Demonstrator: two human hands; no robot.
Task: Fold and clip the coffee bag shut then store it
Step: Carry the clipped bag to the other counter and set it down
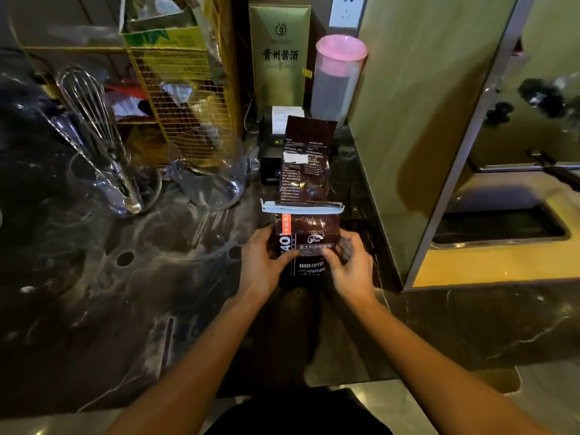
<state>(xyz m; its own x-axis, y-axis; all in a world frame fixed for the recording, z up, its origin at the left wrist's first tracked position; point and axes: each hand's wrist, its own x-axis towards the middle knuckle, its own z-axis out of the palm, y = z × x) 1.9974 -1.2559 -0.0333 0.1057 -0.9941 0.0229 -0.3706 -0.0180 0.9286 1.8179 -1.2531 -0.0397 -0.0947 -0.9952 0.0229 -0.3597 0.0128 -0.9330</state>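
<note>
1. We hold the coffee bag (309, 246) between both hands, low over the dark marble worktop (131, 277), just in front of us.
2. Our left hand (262, 262) is closed on the bag's left edge, thumb laid across the printed front; that grip looks firm.
3. Our right hand (350, 262) is closed on the right edge, its thumb pressed on the label near the middle.
4. A white clip (303, 208) already runs across the full width of the bag, above our hands, and appears shut.
5. Above the clip the bag's long upper part (306, 161) stands up and leans away from us, unrolled; we cannot tell whether a fold lies under the clip.
6. So we judge the clipping done, the folding at best partly shown, and the storing not yet done.
7. What is left, as we read it, is to tidy that loose upper part if needed and put the bag away.
8. Where it belongs is not shown. The wire rack (188, 98), the green box (279, 54) and the pink-lidded jug (337, 80) stand behind it; the whisk (91, 111) is off to the left.
</note>
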